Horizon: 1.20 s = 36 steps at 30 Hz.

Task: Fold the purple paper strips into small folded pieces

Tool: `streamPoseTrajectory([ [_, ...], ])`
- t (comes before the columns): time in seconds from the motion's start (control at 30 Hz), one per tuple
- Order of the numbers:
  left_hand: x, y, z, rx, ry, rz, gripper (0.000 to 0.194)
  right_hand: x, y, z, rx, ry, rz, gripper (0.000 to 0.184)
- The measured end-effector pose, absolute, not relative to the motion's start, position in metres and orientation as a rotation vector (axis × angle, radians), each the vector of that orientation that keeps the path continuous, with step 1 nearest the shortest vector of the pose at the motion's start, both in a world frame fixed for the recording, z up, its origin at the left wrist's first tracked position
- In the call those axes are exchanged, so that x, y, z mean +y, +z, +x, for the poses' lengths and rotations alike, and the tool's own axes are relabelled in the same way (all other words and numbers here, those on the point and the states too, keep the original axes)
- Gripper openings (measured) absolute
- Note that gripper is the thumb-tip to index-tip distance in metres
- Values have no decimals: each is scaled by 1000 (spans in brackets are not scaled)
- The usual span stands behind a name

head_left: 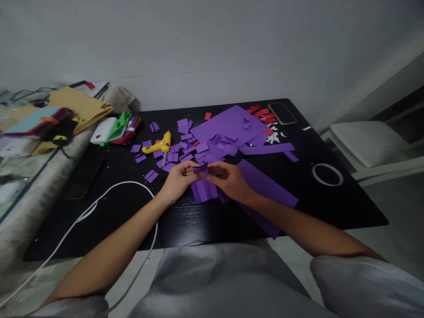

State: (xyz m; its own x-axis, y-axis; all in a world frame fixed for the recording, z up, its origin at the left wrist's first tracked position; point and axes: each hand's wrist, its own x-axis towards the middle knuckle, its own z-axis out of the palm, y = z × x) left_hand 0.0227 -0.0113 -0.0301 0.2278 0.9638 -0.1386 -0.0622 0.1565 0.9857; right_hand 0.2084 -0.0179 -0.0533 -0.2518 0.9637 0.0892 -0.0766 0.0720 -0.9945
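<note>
My left hand (179, 179) and my right hand (230, 179) meet near the middle of the table, pinching a small creased piece of purple paper (200, 168) between their thumbs and fingers. Just under them lies a larger purple sheet with folds (203, 191). Many small folded purple pieces (202, 147) are scattered beyond my hands. To their left, among these pieces, a yellow hot glue gun (159, 145) rests on its side. A large purple sheet (218, 121) lies behind the pieces, and another purple sheet (265, 190) runs partly beneath my right forearm.
A white cable (122, 183) curves across the black table (185, 225) at left. Bundled coloured paper (126, 128) and a dark phone (82, 179) sit on that side. Red scraps (265, 115), another phone (282, 113) and a white ring (327, 174) lie right. A chair (361, 137) stands beyond.
</note>
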Motion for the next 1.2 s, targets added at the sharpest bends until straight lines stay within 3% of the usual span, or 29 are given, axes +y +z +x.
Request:
streamPoseTrajectory([
  [0.8, -10, -33, 22, 1102, 1011, 1197, 25, -19, -52, 208, -1409, 1346, -966, 21],
  [1.07, -13, -41, 24, 1053, 1040, 1224, 25, -21, -52, 204, -1374, 1377, -1053, 29],
  [1.2, -18, -42, 29, 1032, 1074, 1245, 27, -22, -52, 203, -1412, 1346, -1084, 23],
])
